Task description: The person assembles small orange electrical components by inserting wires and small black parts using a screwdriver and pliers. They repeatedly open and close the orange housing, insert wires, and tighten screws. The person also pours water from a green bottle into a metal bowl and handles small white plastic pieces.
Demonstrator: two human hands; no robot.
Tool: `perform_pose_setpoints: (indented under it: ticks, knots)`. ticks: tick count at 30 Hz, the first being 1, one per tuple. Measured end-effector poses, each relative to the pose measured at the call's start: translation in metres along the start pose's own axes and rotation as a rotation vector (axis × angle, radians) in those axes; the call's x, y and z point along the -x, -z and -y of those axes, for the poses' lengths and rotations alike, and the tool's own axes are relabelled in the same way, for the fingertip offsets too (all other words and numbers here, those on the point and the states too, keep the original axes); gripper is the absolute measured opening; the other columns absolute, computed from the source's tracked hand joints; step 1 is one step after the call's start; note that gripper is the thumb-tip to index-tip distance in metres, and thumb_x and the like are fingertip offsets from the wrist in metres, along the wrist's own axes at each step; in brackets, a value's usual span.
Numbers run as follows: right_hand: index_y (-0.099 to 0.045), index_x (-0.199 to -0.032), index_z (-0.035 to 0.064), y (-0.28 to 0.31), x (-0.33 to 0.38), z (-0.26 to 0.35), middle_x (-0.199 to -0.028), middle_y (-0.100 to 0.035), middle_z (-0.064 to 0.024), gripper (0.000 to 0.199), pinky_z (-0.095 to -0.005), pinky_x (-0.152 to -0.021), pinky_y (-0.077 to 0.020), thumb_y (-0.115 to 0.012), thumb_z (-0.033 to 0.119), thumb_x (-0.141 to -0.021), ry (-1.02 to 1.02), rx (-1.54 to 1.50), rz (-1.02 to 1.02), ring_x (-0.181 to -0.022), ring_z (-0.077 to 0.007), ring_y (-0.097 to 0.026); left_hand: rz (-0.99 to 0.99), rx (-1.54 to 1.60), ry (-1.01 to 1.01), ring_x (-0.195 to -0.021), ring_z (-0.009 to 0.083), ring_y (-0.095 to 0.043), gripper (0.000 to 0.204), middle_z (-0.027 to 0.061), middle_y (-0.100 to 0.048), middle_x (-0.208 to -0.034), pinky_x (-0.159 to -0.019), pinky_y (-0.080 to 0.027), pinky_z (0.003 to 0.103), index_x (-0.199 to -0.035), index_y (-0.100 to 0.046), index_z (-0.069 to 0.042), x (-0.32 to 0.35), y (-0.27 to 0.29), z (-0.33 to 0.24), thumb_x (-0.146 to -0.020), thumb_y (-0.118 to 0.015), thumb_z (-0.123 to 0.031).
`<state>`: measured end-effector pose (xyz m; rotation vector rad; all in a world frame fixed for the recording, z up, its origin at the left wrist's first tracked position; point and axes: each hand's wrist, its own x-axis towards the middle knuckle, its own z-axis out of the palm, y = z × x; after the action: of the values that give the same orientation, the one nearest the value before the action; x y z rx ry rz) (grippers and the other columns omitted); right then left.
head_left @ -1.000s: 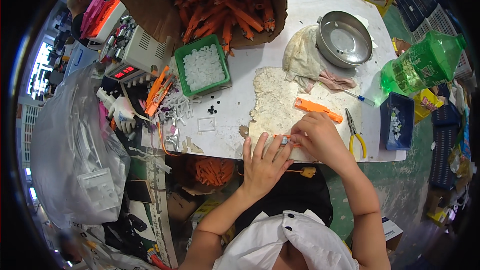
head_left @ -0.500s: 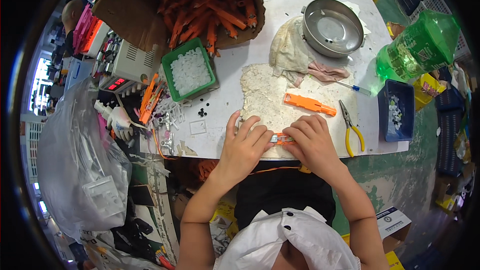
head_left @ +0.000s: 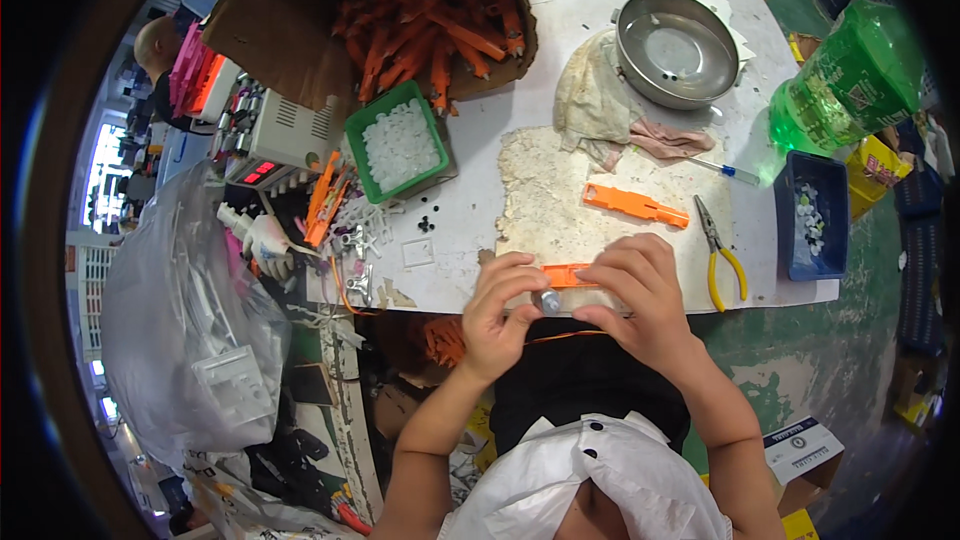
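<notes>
My left hand (head_left: pixel 500 318) is at the table's front edge, thumb and fingers closed around a small silvery-grey part (head_left: pixel 549 302). Just beyond it lies an orange plastic piece (head_left: pixel 563 275), its left end by my left fingertips. My right hand (head_left: pixel 645 295) has its curled fingers on the right end of that piece, with the thumb lower and apart from them. The fingers partly hide both ends. Farther up, a longer orange plastic casing (head_left: pixel 636 205) lies on the worn board (head_left: pixel 530 185). Yellow-handled pliers (head_left: pixel 714 255) rest to the right of my right hand.
A green tray (head_left: pixel 440 172) of white caps stands left, below a carton (head_left: pixel 275 25) of orange parts. At the back are a metal bowl (head_left: pixel 677 48) and rag (head_left: pixel 590 90); a green bottle (head_left: pixel 850 80) and blue bin (head_left: pixel 812 215) stand right. A plastic bag (head_left: pixel 180 340) bulges left.
The silvery part has come away from the orange piece toward me. My hands' thumbs have moved lower, opening a gap between the hands. The whole view has shifted slightly.
</notes>
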<state>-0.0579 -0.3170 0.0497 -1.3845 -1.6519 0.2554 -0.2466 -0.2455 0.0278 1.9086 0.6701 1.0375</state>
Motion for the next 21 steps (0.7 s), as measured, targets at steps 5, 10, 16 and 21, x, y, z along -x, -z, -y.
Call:
perform_pose_setpoints:
  ticks: [5, 10, 16, 21]
  knots:
    - [-0.066, -0.089, 0.0132, 0.003, 0.002, 0.026, -0.093, -0.058, 0.0005, 0.029, -0.0424, -0.090, -0.0377, -0.079, 0.023, -0.066, 0.071, -0.005, -0.117, -0.095, -0.0217, -0.053, -0.070, 0.246, 0.048, -0.114, 0.0257, -0.049, 0.029, 0.0117, -0.065, -0.099, -0.094, -0.041, 0.038, -0.103, -0.059, -0.002, 0.015, -0.020, -0.005, -0.089, -0.062, -0.028]
    - [-0.066, -0.088, 0.0135, 0.005, 0.005, 0.033, -0.092, -0.058, 0.0006, 0.026, -0.0422, -0.089, -0.0376, -0.078, 0.021, -0.066, 0.071, 0.010, -0.128, -0.095, -0.0219, -0.053, -0.121, 0.327, 0.041, -0.116, 0.0242, -0.046, 0.030, 0.0121, -0.064, -0.098, -0.096, -0.038, 0.038, -0.104, -0.058, -0.004, 0.020, -0.029, -0.008, -0.089, -0.061, -0.029]
    - [-0.066, -0.086, 0.0130, 0.007, 0.007, 0.037, -0.091, -0.058, 0.0005, 0.023, -0.0419, -0.089, -0.0377, -0.078, 0.018, -0.066, 0.062, 0.006, -0.128, -0.096, -0.0221, -0.053, -0.104, 0.268, 0.021, -0.116, 0.0244, -0.043, 0.030, 0.0091, -0.066, -0.095, -0.099, -0.033, 0.040, -0.103, -0.058, -0.006, 0.022, -0.030, -0.012, -0.089, -0.062, -0.032]
    - [-0.065, -0.085, 0.0125, 0.009, 0.009, 0.037, -0.091, -0.057, 0.0002, 0.023, -0.0417, -0.088, -0.0385, -0.078, 0.016, -0.066, 0.050, 0.000, -0.115, -0.095, -0.0221, -0.052, -0.084, 0.185, -0.002, -0.112, 0.0246, -0.045, 0.031, 0.0087, -0.067, -0.092, -0.097, -0.035, 0.040, -0.102, -0.059, -0.005, 0.022, -0.028, -0.014, -0.089, -0.061, -0.033]
